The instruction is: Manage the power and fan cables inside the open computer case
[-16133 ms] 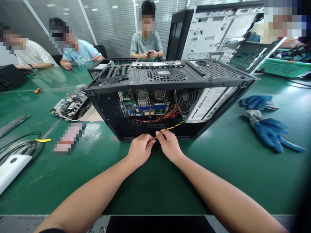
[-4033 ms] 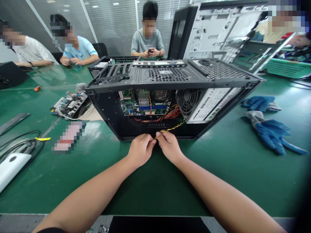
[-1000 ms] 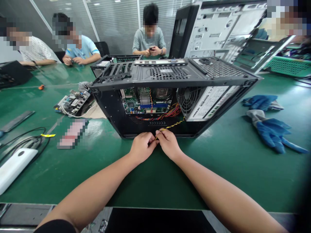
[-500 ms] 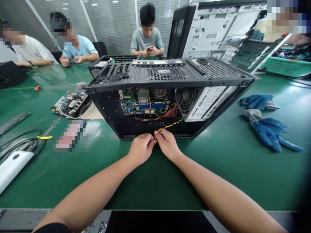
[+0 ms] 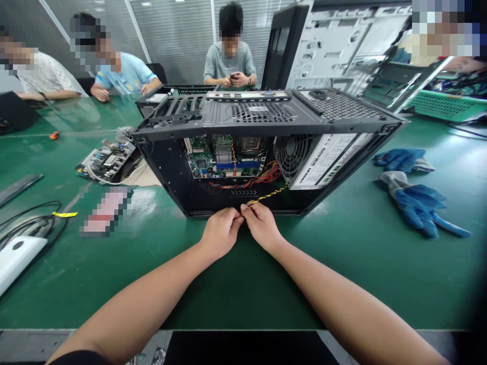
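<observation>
An open black computer case lies on its side on the green table, its motherboard and power supply showing. A twisted yellow-and-black cable runs out of the case toward me. My left hand and my right hand meet just in front of the case's lower edge, both closed in a pinch on the cable's near end. What sits at the cable's tip is hidden by my fingers.
Blue work gloves lie to the right. A loose circuit board, black cables and a white device lie to the left. Another open case stands behind. Several people sit across the table.
My hands stay pinched on the cable in the same spot. Only the view has shifted slightly.
</observation>
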Tool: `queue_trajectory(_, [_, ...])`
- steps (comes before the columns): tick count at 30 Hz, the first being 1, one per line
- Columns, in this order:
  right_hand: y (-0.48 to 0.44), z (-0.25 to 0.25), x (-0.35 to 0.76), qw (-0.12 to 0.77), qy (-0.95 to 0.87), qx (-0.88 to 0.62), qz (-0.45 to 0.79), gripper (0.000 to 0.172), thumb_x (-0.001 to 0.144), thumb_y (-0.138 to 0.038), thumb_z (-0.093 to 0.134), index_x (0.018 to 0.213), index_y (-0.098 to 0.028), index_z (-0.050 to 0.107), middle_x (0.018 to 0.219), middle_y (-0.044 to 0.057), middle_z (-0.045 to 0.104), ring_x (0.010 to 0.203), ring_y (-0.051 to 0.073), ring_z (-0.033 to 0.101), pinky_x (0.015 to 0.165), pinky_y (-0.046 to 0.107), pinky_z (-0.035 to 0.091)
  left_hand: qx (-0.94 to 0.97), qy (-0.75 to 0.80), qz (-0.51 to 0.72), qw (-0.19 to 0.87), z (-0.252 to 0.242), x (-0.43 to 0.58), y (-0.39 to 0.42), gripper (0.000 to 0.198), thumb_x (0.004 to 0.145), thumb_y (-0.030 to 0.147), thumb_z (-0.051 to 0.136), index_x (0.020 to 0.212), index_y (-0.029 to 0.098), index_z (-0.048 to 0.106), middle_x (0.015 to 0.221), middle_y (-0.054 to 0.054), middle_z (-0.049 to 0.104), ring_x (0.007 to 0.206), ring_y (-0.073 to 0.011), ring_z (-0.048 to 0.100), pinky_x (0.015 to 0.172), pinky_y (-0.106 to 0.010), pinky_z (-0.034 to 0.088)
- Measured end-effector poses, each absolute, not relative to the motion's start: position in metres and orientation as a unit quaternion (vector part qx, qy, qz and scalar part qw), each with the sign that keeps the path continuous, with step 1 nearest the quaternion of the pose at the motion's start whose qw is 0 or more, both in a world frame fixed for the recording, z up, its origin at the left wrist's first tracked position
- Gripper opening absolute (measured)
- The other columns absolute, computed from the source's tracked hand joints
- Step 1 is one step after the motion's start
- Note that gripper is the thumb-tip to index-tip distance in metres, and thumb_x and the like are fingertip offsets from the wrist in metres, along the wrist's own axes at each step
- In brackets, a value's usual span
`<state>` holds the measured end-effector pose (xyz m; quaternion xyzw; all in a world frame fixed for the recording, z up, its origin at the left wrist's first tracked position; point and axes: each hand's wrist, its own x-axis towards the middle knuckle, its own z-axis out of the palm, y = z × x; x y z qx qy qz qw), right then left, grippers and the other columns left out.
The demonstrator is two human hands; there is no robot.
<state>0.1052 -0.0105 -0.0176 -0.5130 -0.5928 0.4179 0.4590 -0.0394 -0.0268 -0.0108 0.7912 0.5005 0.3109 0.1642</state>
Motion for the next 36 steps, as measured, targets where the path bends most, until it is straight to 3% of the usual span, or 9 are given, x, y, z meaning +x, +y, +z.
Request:
queue_trajectory(13, [-0.0093, -0.0210, 0.1052, 0.471, -0.595, -0.499, 0.418, 0.034, 0.089, -0.045, 0.051, 0.063, -0.023, 0.047, 0.058, -0.002, 0.046, 0.055, 0.015, 0.043, 0.055, 0.030, 0.035, 0.773, 0.487, 0.356, 0.196, -0.0135, -0.0378, -0.0274, 0.013, 0.088, 0.018, 0.059, 0.076, 0.019, 0.053, 0.071, 0.001, 0.059, 0.066, -0.0140, 0.056, 0.064, -0.027, 0.043])
queue_trajectory(29, [-0.0077, -0.0217, 0.1044, 0.471, -0.607, -0.495, 0.405, 0.034, 0.088, -0.043, 0.050, 0.061, -0.023, 0.046, 0.061, -0.001, 0.049, 0.060, 0.015, 0.048, 0.060, 0.030, 0.037, 0.771, 0.478, 0.363, 0.214, -0.0123, -0.0384, -0.0275, 0.013, 0.085, 0.018, 0.060, 0.074, 0.019, 0.053, 0.067, 0.002, 0.058, 0.061, -0.0123, 0.054, 0.060, -0.026, 0.042])
queue_trajectory(36, [-0.0068, -0.0221, 0.1051, 0.467, -0.607, -0.502, 0.402, 0.035, 0.087, -0.045, 0.051, 0.061, -0.022, 0.046, 0.061, -0.002, 0.047, 0.060, 0.015, 0.045, 0.060, 0.031, 0.036, 0.779, 0.475, 0.358, 0.200, -0.0149, -0.0403, -0.0262, 0.015, 0.090, 0.020, 0.057, 0.075, 0.019, 0.054, 0.068, 0.001, 0.058, 0.063, -0.0130, 0.055, 0.063, -0.027, 0.041])
